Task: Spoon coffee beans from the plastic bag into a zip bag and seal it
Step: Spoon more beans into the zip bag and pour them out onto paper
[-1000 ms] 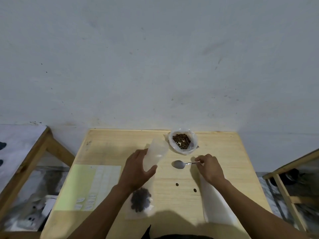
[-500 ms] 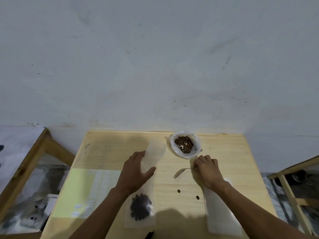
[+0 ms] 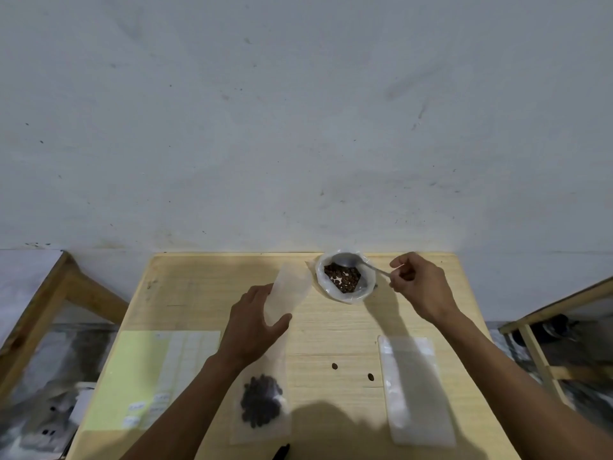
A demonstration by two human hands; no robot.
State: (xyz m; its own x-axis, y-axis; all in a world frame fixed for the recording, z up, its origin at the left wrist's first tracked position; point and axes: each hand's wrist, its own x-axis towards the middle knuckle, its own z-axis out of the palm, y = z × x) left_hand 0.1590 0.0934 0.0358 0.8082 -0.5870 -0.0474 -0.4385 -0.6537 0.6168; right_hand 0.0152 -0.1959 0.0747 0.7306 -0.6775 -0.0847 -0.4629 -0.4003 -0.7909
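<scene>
Just below my left wrist lies a zip bag (image 3: pixel 262 405) of beans, and my left hand (image 3: pixel 253 322) curls round an empty zip bag (image 3: pixel 288 290). Beyond it, my right hand (image 3: pixel 419 285) pinches the spoon (image 3: pixel 348 259) handle, its bowl over the plastic bag (image 3: pixel 345 277) of coffee beans (image 3: pixel 343 278) to its left.

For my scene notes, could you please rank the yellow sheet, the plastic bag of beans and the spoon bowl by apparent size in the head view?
1. yellow sheet, nearer the camera, which may enlarge it
2. plastic bag
3. spoon bowl
</scene>
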